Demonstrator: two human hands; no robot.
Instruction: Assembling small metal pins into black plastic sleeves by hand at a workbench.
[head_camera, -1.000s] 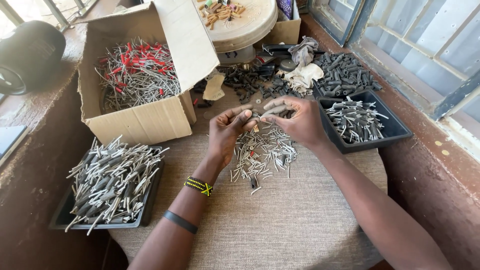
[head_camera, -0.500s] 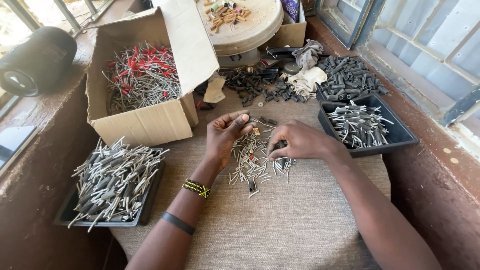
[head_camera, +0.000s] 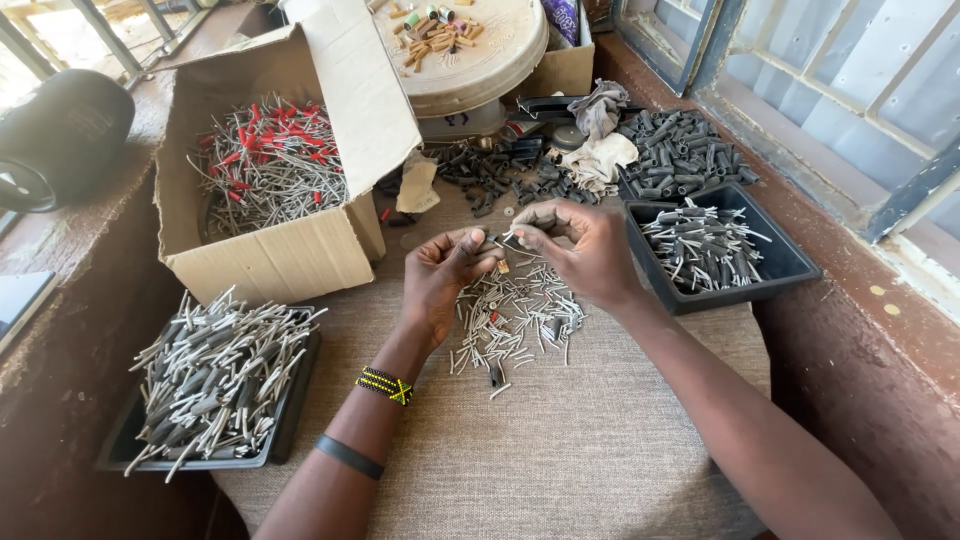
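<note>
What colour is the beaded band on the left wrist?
Black and yellow: the beaded band has a dark base with yellow stripes, seen in the head view, the only view.

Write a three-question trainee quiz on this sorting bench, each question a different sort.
1. True or false: both hands meet above the loose pile of small grey pieces.
2. Which container holds the red-tipped wires? A) cardboard box B) black tray by the window C) round lid
3. Fill in: the wrist with the beaded band belongs to the ___ hand.

Key: 1 true: left hand, right hand. 2 A: cardboard box. 3 left: beaded band.
</note>
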